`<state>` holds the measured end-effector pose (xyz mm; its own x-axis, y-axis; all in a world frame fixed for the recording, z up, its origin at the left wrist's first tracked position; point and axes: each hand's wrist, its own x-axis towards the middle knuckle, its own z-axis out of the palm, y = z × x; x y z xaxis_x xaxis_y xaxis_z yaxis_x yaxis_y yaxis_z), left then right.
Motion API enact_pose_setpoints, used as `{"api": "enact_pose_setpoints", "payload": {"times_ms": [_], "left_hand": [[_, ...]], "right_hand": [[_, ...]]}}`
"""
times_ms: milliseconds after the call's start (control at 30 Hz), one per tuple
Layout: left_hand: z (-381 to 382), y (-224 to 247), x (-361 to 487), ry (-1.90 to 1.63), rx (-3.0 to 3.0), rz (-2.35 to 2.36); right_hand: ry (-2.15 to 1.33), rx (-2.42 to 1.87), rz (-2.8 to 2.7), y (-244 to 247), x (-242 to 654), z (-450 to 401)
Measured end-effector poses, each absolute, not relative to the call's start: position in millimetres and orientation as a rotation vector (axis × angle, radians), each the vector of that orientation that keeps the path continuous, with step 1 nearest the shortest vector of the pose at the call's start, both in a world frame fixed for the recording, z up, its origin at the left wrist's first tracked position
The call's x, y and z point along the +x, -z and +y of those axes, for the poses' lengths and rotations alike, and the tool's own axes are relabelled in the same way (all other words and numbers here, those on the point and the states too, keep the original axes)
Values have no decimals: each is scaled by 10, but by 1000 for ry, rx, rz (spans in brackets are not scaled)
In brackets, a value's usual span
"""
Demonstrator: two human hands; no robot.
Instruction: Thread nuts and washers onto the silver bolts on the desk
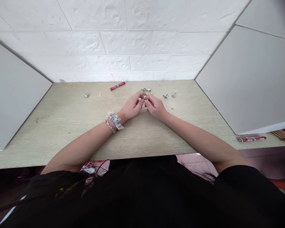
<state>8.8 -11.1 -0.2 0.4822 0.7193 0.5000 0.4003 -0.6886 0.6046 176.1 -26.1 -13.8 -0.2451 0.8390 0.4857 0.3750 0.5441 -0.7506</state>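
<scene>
My left hand (pixel 132 106) and my right hand (pixel 155 107) meet fingertip to fingertip above the table (pixel 123 142). Both are closed in a pinch. Whatever lies between the fingertips is too small and too covered to name; a tiny dark tip shows just below them. Right behind my fingers lie metal bolts (pixel 147 90), partly hidden by the left fingertips. To the right of my right hand are two more loose bolts, one lying (pixel 165 96) and another beside it (pixel 174 94). A single bolt (pixel 85 94) rests well to the left.
A red tube-shaped packet (pixel 117 85) lies near the white brick-patterned wall (pixel 114 44). Another red tube (pixel 252 138) sits at the right front edge. Grey panels stand at the left (pixel 16 98) and right (pixel 249 79). A small white scrap (pixel 100 94) lies left of centre.
</scene>
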Motion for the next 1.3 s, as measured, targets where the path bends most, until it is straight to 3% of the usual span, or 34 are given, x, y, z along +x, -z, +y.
{"api": "enact_pose_setpoints", "payload": {"times_ms": [1300], "left_hand": [[-117, -17, 103, -997, 2335, 981]], "right_hand": [[-629, -1030, -1868, 145, 1766, -251]]}}
